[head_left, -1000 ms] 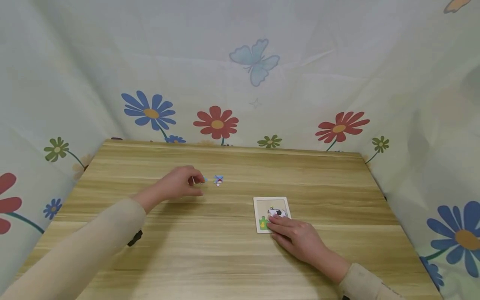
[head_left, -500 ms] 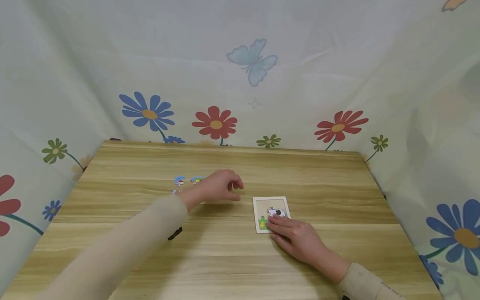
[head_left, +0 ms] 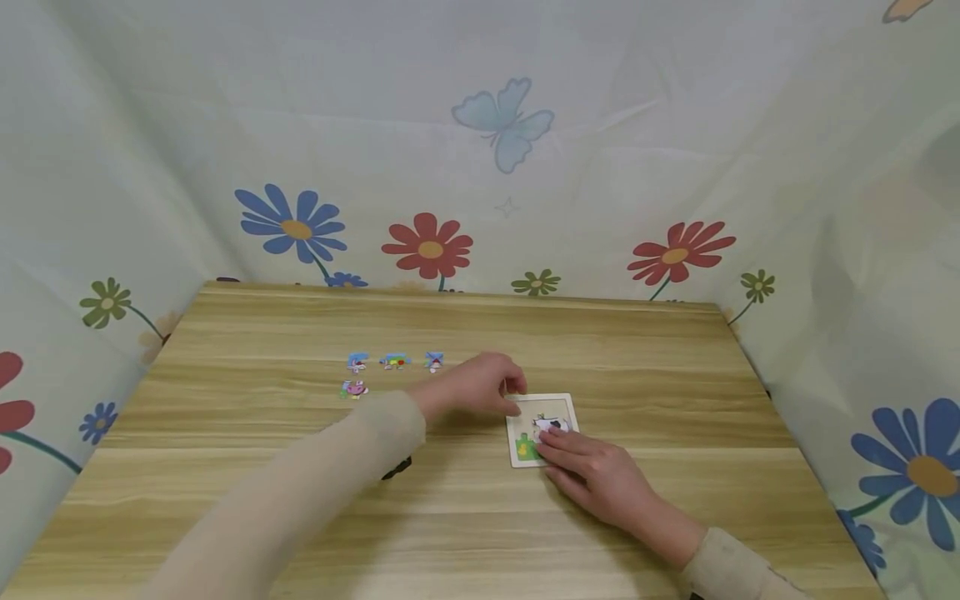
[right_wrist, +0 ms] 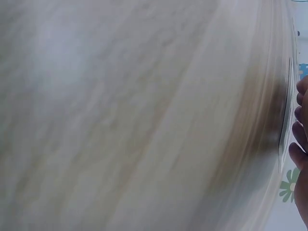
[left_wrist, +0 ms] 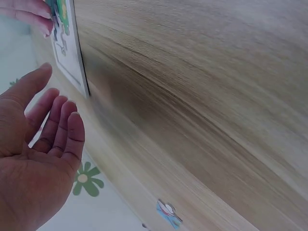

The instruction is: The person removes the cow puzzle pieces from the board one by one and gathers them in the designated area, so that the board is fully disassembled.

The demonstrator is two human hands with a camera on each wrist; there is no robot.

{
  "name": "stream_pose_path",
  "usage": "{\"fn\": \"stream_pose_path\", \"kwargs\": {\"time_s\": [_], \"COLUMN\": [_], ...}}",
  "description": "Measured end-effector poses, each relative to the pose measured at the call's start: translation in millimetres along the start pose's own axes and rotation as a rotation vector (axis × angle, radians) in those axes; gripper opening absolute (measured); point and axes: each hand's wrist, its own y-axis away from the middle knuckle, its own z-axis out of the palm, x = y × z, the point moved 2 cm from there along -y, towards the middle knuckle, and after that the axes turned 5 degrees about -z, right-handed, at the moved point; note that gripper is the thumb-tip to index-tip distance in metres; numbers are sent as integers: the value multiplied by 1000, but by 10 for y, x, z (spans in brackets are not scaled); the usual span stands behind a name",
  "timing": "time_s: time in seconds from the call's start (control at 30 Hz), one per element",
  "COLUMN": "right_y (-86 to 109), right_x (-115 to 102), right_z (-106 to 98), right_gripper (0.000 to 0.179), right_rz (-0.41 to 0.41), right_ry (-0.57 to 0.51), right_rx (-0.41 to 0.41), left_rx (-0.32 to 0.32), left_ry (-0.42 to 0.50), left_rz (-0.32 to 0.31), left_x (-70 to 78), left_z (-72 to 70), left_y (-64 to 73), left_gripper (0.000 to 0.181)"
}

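A cloth printed with flowers (head_left: pixel 296 229) and a pale blue butterfly (head_left: pixel 504 125) hangs from the left side, across the back and down the right side, around a wood-grained table (head_left: pixel 480 525). On the left part of the tabletop lie four small puzzle pieces: three in a row, a blue-topped one (head_left: pixel 357 362), one with yellow and red (head_left: pixel 394 361) and another blue one (head_left: pixel 434 361), with a pink piece (head_left: pixel 354 389) below the first. The left sleeve (head_left: pixel 300 492) crosses in front of them, hiding part of the table, with something black (head_left: pixel 397 468) at its cuff. Farther right, the left hand (head_left: pixel 476 385) is at the upper left corner of the white-rimmed puzzle board (head_left: pixel 558 405), fingers loosely bent and thumb apart, with nothing visible between them. The board lies right of centre, a green piece (head_left: pixel 525 447) in its lower left and a cow picture (head_left: pixel 549 425) beside that. The right hand (head_left: pixel 603 483) rests with extended fingers on the lower right corner, covering it; the right sleeve (head_left: pixel 723 567) comes in beyond. A second ago the left hand was over at the pieces, hiding most of them; now all four show, while board and right hand have stayed put.
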Motion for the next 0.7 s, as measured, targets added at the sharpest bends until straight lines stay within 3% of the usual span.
{"fn": "stream_pose_path", "kwargs": {"time_s": [0.3, 0.53, 0.7], "right_y": [63, 86, 86], "right_x": [60, 57, 58], "right_z": [-42, -66, -71], "right_gripper": [42, 42, 43], "right_rz": [-29, -26, -17], "right_ry": [-6, -11, -31], "right_rx": [8, 0, 7], "left_rx": [-45, -68, -77], "left_ry": [-22, -38, -11], "left_rz": [-38, -6, -16], "left_x": [99, 153, 182], "left_z": [120, 189, 226], "left_y": [-133, -214, -244], "left_gripper": [17, 18, 17]}}
